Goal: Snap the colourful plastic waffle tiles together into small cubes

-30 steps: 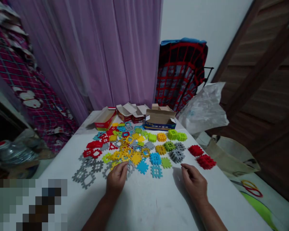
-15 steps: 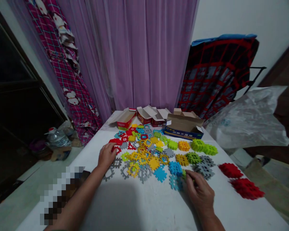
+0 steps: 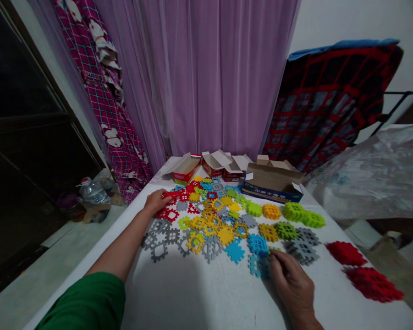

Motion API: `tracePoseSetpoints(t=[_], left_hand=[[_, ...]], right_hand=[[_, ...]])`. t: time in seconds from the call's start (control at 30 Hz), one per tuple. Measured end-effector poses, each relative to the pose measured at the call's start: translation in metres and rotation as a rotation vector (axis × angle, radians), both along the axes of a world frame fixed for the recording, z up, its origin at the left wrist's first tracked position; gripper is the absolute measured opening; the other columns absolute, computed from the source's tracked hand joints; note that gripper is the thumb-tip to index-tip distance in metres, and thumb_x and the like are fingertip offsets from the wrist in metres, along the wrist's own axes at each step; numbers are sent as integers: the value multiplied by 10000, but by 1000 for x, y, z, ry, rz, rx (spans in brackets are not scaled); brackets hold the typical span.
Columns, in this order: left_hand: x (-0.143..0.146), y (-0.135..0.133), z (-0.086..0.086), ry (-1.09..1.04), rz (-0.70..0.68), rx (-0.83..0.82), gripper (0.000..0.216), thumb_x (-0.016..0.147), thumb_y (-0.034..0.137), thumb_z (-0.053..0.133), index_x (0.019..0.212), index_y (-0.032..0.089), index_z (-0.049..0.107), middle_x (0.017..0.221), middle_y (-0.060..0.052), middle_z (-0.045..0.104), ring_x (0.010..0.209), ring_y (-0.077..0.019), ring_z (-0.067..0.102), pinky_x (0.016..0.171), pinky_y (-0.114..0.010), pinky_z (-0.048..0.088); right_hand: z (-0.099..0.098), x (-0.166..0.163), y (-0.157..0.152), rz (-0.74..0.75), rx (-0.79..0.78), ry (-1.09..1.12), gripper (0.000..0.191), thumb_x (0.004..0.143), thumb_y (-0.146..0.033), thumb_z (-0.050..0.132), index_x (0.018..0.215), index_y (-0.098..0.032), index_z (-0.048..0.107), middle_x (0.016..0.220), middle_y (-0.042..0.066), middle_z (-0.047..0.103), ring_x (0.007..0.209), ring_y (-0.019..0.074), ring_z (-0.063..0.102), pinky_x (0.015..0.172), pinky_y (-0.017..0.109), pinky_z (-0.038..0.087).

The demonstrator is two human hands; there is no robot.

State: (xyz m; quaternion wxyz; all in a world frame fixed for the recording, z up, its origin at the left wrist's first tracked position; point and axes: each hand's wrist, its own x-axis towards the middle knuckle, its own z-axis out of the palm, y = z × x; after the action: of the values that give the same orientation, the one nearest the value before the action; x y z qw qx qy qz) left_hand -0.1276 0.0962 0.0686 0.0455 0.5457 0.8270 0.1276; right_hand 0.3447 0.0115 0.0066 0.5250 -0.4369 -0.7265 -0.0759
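A spread of flat interlocking plastic tiles (image 3: 220, 220) in red, yellow, blue, green and grey covers the middle of a white table (image 3: 206, 298). My left hand (image 3: 156, 201) reaches far out to the left edge of the pile, its fingers closed on a red tile (image 3: 172, 195). My right hand (image 3: 290, 282) rests near the front of the pile, fingertips curled against a light blue tile (image 3: 257, 265) and a green one beside it. Grey tiles (image 3: 160, 240) lie just in front of my left forearm.
Open cardboard boxes (image 3: 273, 183) and small red boxes (image 3: 185, 169) stand at the table's far edge. Stacked green tiles (image 3: 302, 215), grey tiles (image 3: 302, 247) and two red stacks (image 3: 360, 270) lie to the right. A plastic bag (image 3: 374, 174) sits at right, a purple curtain (image 3: 209, 78) behind.
My left hand moved from the near grey tiles out to the red tiles at the far left and closed on one. My right hand slid forward to the blue tile. The view turned left.
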Motion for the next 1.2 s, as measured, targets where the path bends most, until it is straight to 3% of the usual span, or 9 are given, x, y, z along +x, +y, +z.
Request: tracePoseSetpoints(t=[0.13, 0.23, 0.3, 0.43, 0.53, 0.77, 0.87, 1.03, 1.2], left_hand=[[-12, -10, -1, 5, 222, 21, 487, 873, 493, 529, 1215, 158, 619, 1190, -158, 678, 1066, -305, 650, 845, -363, 485], [-9, -24, -7, 25, 273, 69, 565, 877, 412, 536, 1350, 103, 523, 1424, -229, 502, 1258, -343, 539, 976, -413, 448], [1, -37, -15, 27, 226, 104, 527, 907, 371, 495, 1367, 115, 513, 1495, -206, 431, 1340, -316, 465, 1061, -402, 395], [31, -61, -33, -25, 68, 97, 417, 891, 412, 543, 1214, 163, 633, 1282, -129, 642, 1226, -257, 566, 1060, -347, 404], [55, -70, -42, -140, -28, 164, 452, 807, 390, 657, 1204, 175, 635, 1322, -131, 618, 1266, -276, 529, 1103, -379, 359], [87, -52, -30, -503, -39, 349, 264, 706, 149, 671, 960, 206, 712, 1249, -81, 637, 1221, -258, 546, 1097, -392, 375], [91, -43, -24, -650, -5, 366, 250, 711, 100, 608, 908, 212, 714, 1109, -44, 686, 1110, -223, 605, 1022, -360, 446], [110, -37, -24, -1000, 56, 319, 258, 763, 141, 546, 971, 192, 690, 763, 9, 690, 689, -148, 649, 678, -270, 543], [151, -39, -26, -1353, 72, 238, 204, 857, 219, 500, 971, 161, 659, 742, -33, 685, 603, -130, 645, 586, -252, 537]], right_hand=[[0, 0, 1, -2, -16, -8, 121, 925, -256, 555, 935, -206, 665, 837, 42, 721, 722, 148, 687, 689, 232, 555], [0, 0, 1, 3, -22, -15, 125, 925, -257, 553, 936, -202, 665, 840, 42, 721, 727, 148, 689, 697, 231, 553], [0, 1, 0, 3, -17, -14, 133, 927, -264, 551, 938, -195, 664, 837, 44, 719, 719, 146, 686, 695, 230, 550], [-1, 0, 0, -3, -9, -13, 146, 929, -278, 547, 934, -192, 665, 828, 47, 717, 714, 152, 683, 690, 241, 552], [0, -1, 0, 3, -14, -8, 143, 924, -283, 553, 929, -198, 668, 827, 46, 719, 705, 155, 682, 676, 244, 555], [-4, -1, -1, 2, -31, 17, 140, 908, -283, 567, 915, -207, 684, 831, 43, 728, 692, 156, 684, 647, 245, 555], [-6, 0, 0, -3, -31, 25, 147, 907, -286, 565, 920, -206, 687, 834, 45, 730, 714, 161, 690, 654, 249, 555], [-3, -2, 0, 9, -30, 31, 141, 905, -272, 564, 905, -209, 690, 814, 34, 727, 688, 148, 678, 661, 245, 554], [0, -7, -2, 19, -20, 44, 148, 906, -265, 558, 908, -203, 693, 815, 46, 733, 723, 156, 693, 671, 250, 565]])
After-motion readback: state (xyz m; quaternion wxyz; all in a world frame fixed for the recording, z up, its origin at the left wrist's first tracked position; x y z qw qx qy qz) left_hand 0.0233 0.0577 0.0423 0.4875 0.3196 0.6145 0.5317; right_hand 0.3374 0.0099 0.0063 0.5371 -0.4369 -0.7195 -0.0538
